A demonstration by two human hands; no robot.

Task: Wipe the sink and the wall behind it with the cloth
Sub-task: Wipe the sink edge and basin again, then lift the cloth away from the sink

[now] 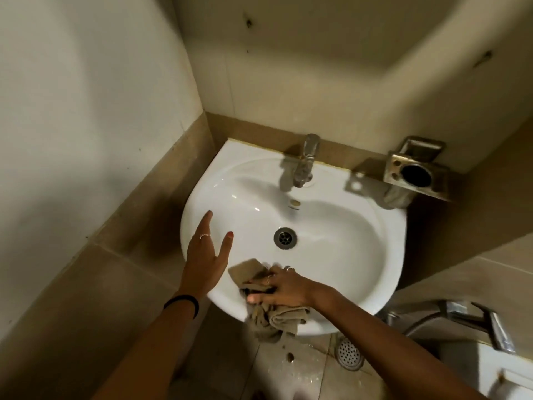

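Wiping the front rim of the sink (346, 284), by the look of it. Right hand (277, 290) pressed down on the cloth (251, 272) at the near-left lip, fingers curled and closed over a bunched part, thumb tucked under toward the rim edge. Cloth is tan, crumpled; one corner lies flat inside the basin, the rest spills over the front edge and hangs below the rim. Prob. held bunched like that for a firm pad under the palm, w/ loose ends left to trail.

Left hand (206, 255) spread wide, fingers straight, thumb splayed, nothing in it. Sits over the left rim of the basin; whether resting on it or hovering just above, cannot tell. Likely there for balance while leaning in, or to steady against the rim.

Basin itself looks clean and glossy; drain (285, 238) in the middle, well apart from the cloth. Tap (305, 160) at the back, upright, spout over the bowl. Metal holder (415, 171) fixed on the wall to the right, above the sink's back corner.

Wall behind (302, 82) not yet reached: cloth at the opposite, near side. Dark marks up there. Judging by that, task approx. early-to-mid; far rim, tap area and wall left to do.
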